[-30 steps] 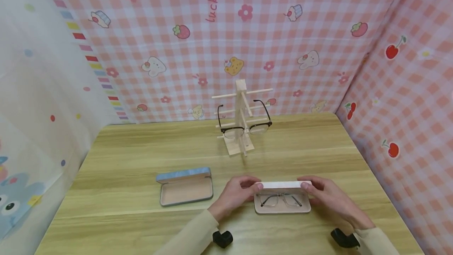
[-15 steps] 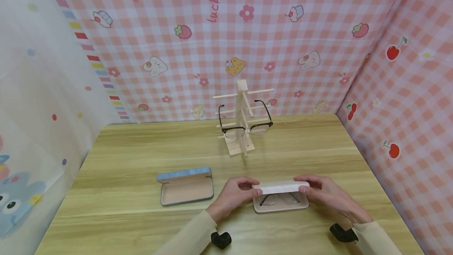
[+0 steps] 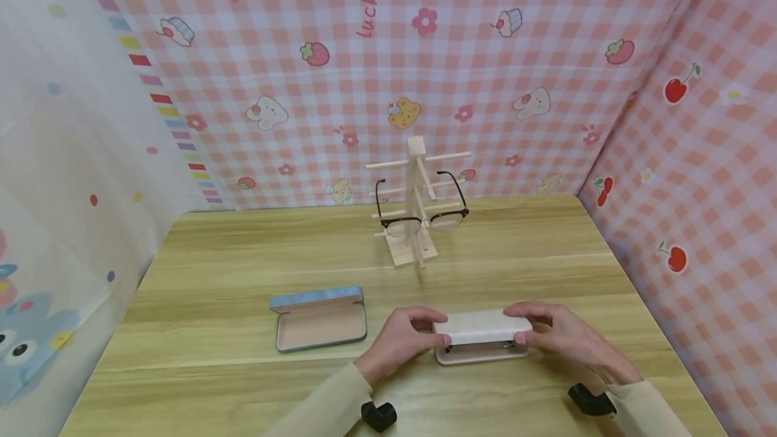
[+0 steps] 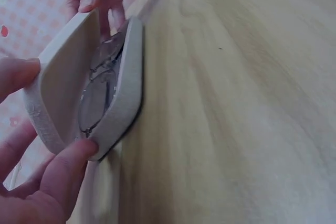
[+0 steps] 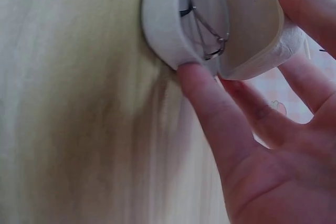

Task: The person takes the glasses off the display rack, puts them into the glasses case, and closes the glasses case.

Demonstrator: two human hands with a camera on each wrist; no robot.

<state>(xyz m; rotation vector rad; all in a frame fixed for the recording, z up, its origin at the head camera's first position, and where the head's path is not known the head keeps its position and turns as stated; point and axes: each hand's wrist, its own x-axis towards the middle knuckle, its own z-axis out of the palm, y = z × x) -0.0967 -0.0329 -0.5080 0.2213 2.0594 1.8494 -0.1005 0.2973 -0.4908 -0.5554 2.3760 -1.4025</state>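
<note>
In the head view a white glasses case [image 3: 482,327] lies on the table with its lid partly lowered. Inside it a pair of thin-framed glasses [image 4: 94,100] shows through the gap in the left wrist view. My left hand [image 3: 402,339] grips the case's left end, with one fingertip on the lid and another at the lower half. At the opposite end, my right hand [image 3: 561,336] holds the case the same way, fingers on both lid and base. From the right wrist view, a folded temple and lens [image 5: 210,30] are seen between the two halves.
A blue glasses case [image 3: 320,326] stands open on the table [image 3: 212,261], left of my hands. Behind, a wooden display stand [image 3: 416,187] carries black half-rim glasses [image 3: 449,218]. Patterned cloth [image 3: 340,106] hangs round the back and sides.
The white case's lid has swung down toward me, covering most of the glasses that were visible inside. Both hands have moved with it only slightly. The blue case and stand have stayed put.
</note>
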